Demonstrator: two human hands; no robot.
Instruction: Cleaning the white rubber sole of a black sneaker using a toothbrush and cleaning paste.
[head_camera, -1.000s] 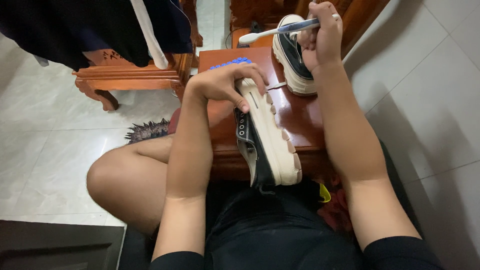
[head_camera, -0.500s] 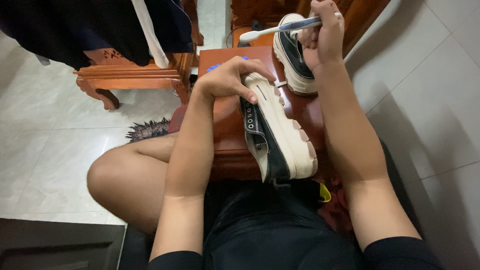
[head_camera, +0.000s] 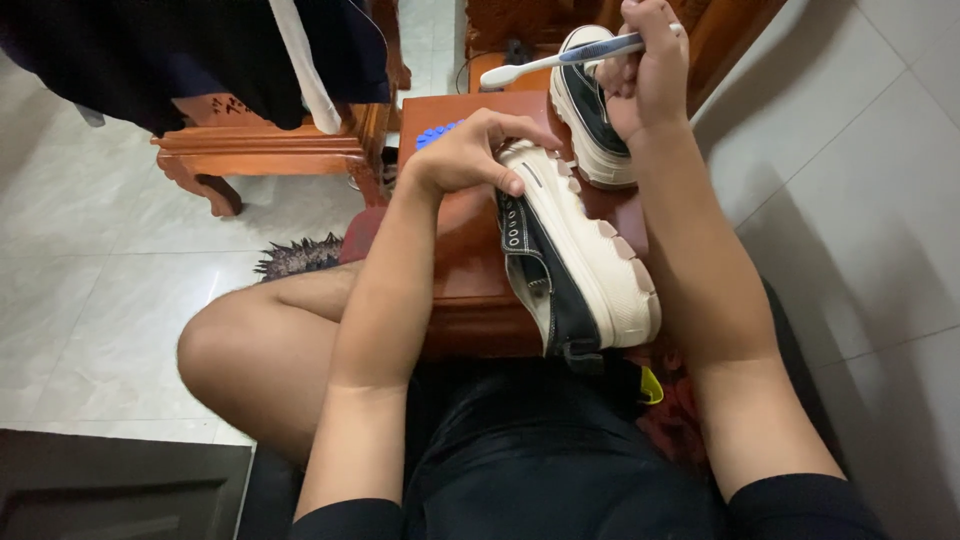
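Observation:
My left hand (head_camera: 472, 153) grips the toe end of a black sneaker with a thick cream sole (head_camera: 580, 270). The shoe lies on its side on a small reddish wooden table (head_camera: 465, 250), sole turned to the right, heel toward me. My right hand (head_camera: 650, 70) is raised at the table's far right and holds a toothbrush (head_camera: 560, 60) with a white and blue handle, bristle head pointing left. A second matching sneaker (head_camera: 592, 110) stands just under that hand.
A blue bristly object (head_camera: 433, 133) peeks out behind my left hand. A carved wooden bench (head_camera: 270, 150) with dark clothes (head_camera: 180, 60) hanging over it stands at the left. Pale floor tiles lie on both sides. My bare knee (head_camera: 250, 350) is at lower left.
My left hand has pulled the side-lying sneaker toward me and slightly right, its heel now past the table's near edge. My right hand holds the toothbrush in about the same place.

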